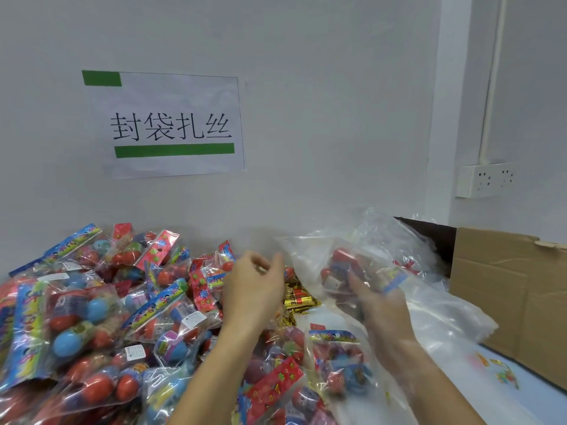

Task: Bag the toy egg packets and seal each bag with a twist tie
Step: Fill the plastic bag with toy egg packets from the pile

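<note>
Head view: on the left lies a big pile of egg packets (pixel 101 317). Each one is a small clear pack with red and blue toy eggs and a bright card top. They look light. The plastic looks slick and crinkly, and the eggs look hard and round, so a pack may slide if you squeeze the eggs. I think the flat card top is the best place to grab one.

Next comes the left hand (pixel 253 289). It hangs over the middle of the pile. Its fingers are bent a little and loose, with the thumb apart. It does not look like it holds anything, but the fingertips are blurry.

Just past it, shiny gold twist ties (pixel 299 299) lie on the table, between the two hands. They look thin and bendy, easy to pick up by one end.

Then comes the right hand (pixel 380 305). It is inside a big clear bag (pixel 352 250), reaching in through the open mouth. Its fingers curl around a packet (pixel 356 271) deep in the bag. The bag is soft and floppy and will not stay open alone.

More clear bags (pixel 454 320) lie flat to the right. A cardboard box (pixel 506 286) stands at the far right.

On the wall hang a paper sign (pixel 171 124) and a socket (pixel 486 179).
</note>
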Demonstrator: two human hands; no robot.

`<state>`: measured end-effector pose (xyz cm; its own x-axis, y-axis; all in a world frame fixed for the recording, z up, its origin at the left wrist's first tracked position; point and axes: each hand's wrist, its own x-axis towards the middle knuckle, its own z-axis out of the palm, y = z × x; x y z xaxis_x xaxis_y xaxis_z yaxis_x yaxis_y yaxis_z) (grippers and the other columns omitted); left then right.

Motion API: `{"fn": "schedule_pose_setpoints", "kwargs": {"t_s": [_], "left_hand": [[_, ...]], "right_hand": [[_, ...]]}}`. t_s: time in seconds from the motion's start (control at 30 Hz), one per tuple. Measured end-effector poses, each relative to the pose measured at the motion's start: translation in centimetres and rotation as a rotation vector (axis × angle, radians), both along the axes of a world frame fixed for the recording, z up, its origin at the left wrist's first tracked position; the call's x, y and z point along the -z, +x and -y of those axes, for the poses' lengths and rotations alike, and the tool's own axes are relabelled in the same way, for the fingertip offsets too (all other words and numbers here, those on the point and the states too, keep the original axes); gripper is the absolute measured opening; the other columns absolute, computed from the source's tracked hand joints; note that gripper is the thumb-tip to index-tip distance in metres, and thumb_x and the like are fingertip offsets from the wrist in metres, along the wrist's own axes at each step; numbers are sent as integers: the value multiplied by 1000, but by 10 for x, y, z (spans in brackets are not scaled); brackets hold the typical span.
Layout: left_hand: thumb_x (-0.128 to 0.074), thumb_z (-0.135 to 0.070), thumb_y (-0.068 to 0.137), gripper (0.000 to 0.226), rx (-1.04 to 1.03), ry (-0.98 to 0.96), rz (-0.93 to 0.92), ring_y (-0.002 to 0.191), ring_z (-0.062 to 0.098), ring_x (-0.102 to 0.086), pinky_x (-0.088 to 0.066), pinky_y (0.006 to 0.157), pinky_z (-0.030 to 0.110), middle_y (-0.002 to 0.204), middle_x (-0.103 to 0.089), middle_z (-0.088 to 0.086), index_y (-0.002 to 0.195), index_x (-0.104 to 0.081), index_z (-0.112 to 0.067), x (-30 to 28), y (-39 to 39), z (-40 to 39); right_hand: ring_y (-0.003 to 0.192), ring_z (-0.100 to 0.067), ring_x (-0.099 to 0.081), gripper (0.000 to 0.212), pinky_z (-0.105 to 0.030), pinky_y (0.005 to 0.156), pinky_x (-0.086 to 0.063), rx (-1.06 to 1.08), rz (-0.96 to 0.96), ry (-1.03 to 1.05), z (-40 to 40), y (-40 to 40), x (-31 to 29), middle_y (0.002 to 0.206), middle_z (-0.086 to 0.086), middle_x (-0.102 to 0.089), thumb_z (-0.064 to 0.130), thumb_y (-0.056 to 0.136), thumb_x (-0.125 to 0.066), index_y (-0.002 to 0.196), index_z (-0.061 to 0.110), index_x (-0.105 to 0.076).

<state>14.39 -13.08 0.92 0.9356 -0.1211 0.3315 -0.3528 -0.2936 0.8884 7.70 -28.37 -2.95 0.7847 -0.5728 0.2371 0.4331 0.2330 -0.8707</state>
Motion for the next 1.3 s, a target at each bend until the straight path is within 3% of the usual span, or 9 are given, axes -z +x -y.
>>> {"fn": "schedule_pose_setpoints", "kwargs": {"t_s": [0.07, 0.23, 0.37, 0.57, 0.73, 0.87, 1.0, 1.13, 1.3], "left_hand": [[-55, -20, 97, 9, -50, -113, -152, 69, 14, -58, -50, 61, 32, 92, -62, 4, 105, -52, -18, 4, 12, -4], [-55, 7, 93, 49, 332, -265, -476, 100, 20, -66, -59, 87, 36, 129, -60, 8, 137, -43, -12, 23, 18, -3], [-72, -1, 86, 35, 651, -409, -494, 110, 34, -68, -52, 102, 44, 114, -72, 18, 120, -64, 0, 30, 13, 4], [-65, 7, 90, 8, 434, -155, -325, 74, 22, -73, -54, 68, 30, 83, -76, 14, 96, -70, 5, 46, 10, 14], [-65, -5, 91, 17, 365, -30, -355, 83, 27, -74, -56, 88, 47, 92, -75, 12, 107, -63, -2, 41, 8, 17], [-64, -24, 92, 29, 8, -24, 121, 100, 3, -53, -49, 73, 19, 116, -50, -5, 112, -43, -29, 23, -3, 19], [-56, -55, 89, 47, 108, 76, 597, 139, 7, -20, -24, 108, 23, 148, -23, -19, 132, -39, -54, 10, -15, 24], [-52, -60, 90, 47, 111, 426, 626, 147, 7, 6, -6, 117, 46, 160, -1, -24, 137, -45, -57, 19, -8, 23], [-70, -39, 88, 12, 90, 274, 615, 140, 13, -17, -13, 104, 30, 154, -34, -16, 96, -78, -44, 28, -5, 24]], "right_hand": [[89, -38, -75, 34, -43, 79, -60, -60, 23, 105, 4, 4, 0, 106, -16, -76, 19, 89, -66, 120, 7, -66], [97, -41, -72, 26, -45, 73, -64, -353, 94, 447, 2, 2, -2, 112, -24, -72, 6, 88, -60, 112, 0, -70], [105, -32, -71, 32, -41, 75, -63, -440, 134, 521, -1, 1, -3, 124, -24, -66, 6, 96, -54, 127, -1, -61], [123, -42, -60, 46, -58, 95, -51, -489, 205, 621, -3, 3, 0, 134, -25, -61, 14, 94, -58, 137, -3, -54], [122, -47, -59, 37, -58, 98, -51, -553, 249, 721, 1, 3, -1, 131, -26, -62, 14, 96, -56, 130, 2, -64], [106, -41, -70, 24, -49, 70, -61, -501, 282, 554, -1, 4, 0, 120, -21, -70, 8, 93, -56, 105, 5, -77], [106, -35, -70, 24, -41, 76, -60, -488, 240, 395, -7, 7, 6, 118, -20, -71, 12, 98, -55, 111, 7, -74], [79, -22, -75, 19, -33, 62, -59, -514, 157, 325, -18, 7, 8, 94, -11, -75, 12, 86, -61, 89, 13, -79], [69, -21, -72, 14, -33, 54, -57, -492, 8, 308, -26, 11, 12, 85, -11, -72, 18, 80, -66, 91, 13, -74]]}}
